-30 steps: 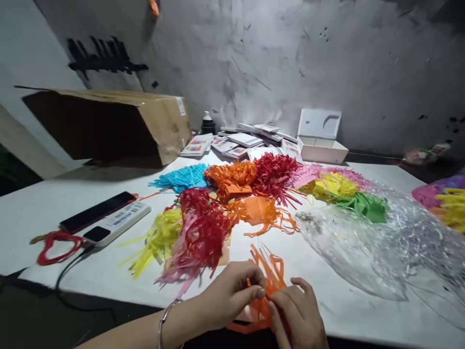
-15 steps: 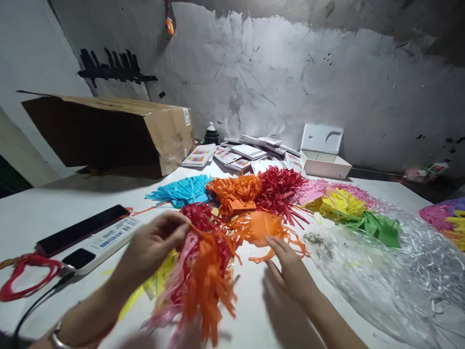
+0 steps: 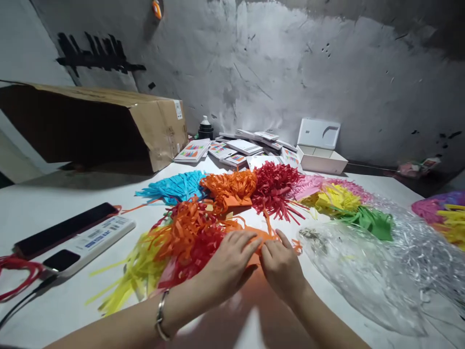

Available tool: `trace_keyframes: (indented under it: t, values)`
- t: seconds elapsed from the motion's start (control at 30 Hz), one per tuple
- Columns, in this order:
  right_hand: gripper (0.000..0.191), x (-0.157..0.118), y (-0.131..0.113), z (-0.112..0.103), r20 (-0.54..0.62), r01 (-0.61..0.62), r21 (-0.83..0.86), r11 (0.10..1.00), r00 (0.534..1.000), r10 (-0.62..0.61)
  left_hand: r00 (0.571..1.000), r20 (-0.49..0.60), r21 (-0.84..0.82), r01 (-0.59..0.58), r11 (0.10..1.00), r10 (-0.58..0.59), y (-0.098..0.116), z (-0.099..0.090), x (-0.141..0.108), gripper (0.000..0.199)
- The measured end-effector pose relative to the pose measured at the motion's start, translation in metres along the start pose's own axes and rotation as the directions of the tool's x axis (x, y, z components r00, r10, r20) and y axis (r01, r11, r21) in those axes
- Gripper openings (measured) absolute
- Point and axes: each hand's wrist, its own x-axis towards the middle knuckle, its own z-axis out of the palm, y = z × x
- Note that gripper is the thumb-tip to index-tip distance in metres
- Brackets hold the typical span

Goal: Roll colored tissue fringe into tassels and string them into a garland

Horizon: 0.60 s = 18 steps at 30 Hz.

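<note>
An orange fringed paper piece (image 3: 256,230) lies on the white table (image 3: 145,334) in front of me. My left hand (image 3: 236,259) rests on its left part, palm down, fingers bent and pressed together. Close beside it, my right hand (image 3: 281,264) is closed at the paper's right part, fingertips on its edge. Left of my hands lies a heap of orange fringe (image 3: 189,225) over red fringe (image 3: 203,247), with yellow strips (image 3: 140,271) sticking out. Behind are blue (image 3: 176,186), orange (image 3: 232,186) and dark red (image 3: 276,182) fringe bundles.
A cardboard box (image 3: 163,131) stands back left, beside stacked flat packs (image 3: 243,146) and an open white box (image 3: 321,157). A phone (image 3: 69,230) and power strip (image 3: 98,237) lie left. Clear plastic (image 3: 359,271), yellow fringe (image 3: 336,198) and green fringe (image 3: 374,222) are right.
My left hand has let the hanging orange fringe go onto the heap and moved right onto the orange paper. My right hand has closed at its edge. The view has shifted slightly.
</note>
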Motion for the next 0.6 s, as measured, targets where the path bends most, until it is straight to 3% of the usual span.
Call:
trace_keyframes:
  t: [0.1,0.27,0.33,0.43,0.6]
  values:
    - [0.03,-0.027,-0.015,-0.033,-0.102,-0.04,0.04,0.998,0.994,0.043,0.993,0.034,-0.014,-0.114,0.993,0.115,0.023,0.015,0.006,0.022]
    - [0.028,-0.082,-0.014,-0.06,0.014,-0.258,0.001,0.966,0.966,0.258,0.958,-0.015,-0.095,-0.285,0.954,0.285,0.042,0.027,-0.014,0.027]
    - [0.025,-0.104,-0.009,-0.066,0.058,-0.368,-0.018,0.93,0.928,0.368,0.955,0.002,-0.147,-0.292,0.945,0.296,0.046,0.03,-0.027,0.03]
    - [0.036,-0.138,0.003,-0.075,0.121,-0.502,-0.074,0.862,0.853,0.507,0.962,0.045,-0.18,-0.258,0.949,0.27,0.048,0.034,-0.043,0.035]
    - [0.038,-0.193,0.038,-0.1,0.124,-0.612,-0.297,0.733,0.736,0.666,0.968,0.115,-0.187,-0.201,0.962,0.225,0.05,0.035,-0.054,0.043]
